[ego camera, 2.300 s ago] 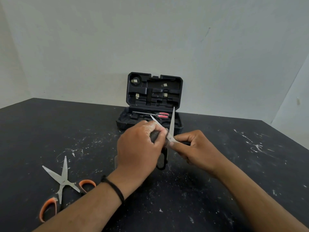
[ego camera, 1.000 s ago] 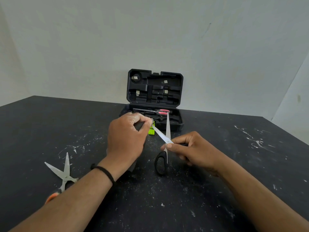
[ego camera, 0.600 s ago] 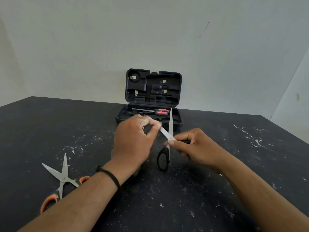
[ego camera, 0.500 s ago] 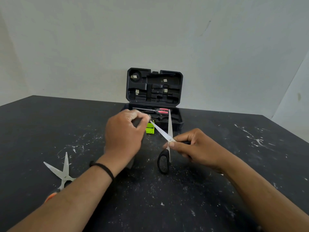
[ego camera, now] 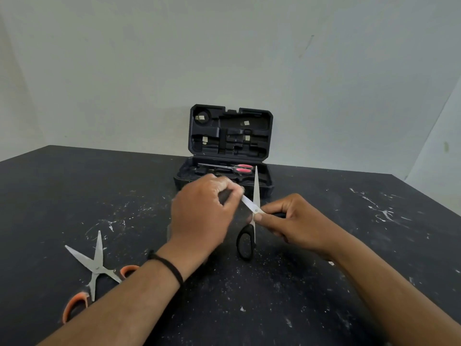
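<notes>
Black-handled scissors (ego camera: 256, 189) stand open over the dark table, one blade pointing up and the other slanting left. My right hand (ego camera: 294, 221) pinches them at the pivot, with a black handle loop (ego camera: 245, 245) hanging below. My left hand (ego camera: 204, 216), blurred, grips a small dark tool (ego camera: 224, 196) against the slanted blade. Most of that tool is hidden inside the fist.
An open black tool case (ego camera: 268, 187) stands behind my hands with its lid (ego camera: 230, 132) upright, and red-handled scissors (ego camera: 240, 168) lie in it. Orange-handled scissors (ego camera: 96, 265) lie open at the front left on the table (ego camera: 324, 308), which is flecked with white.
My left hand has slid the tool back and forth along the slanted blade; it is now nearer the pivot, and the tool's green end is hidden. My right hand has stayed put.
</notes>
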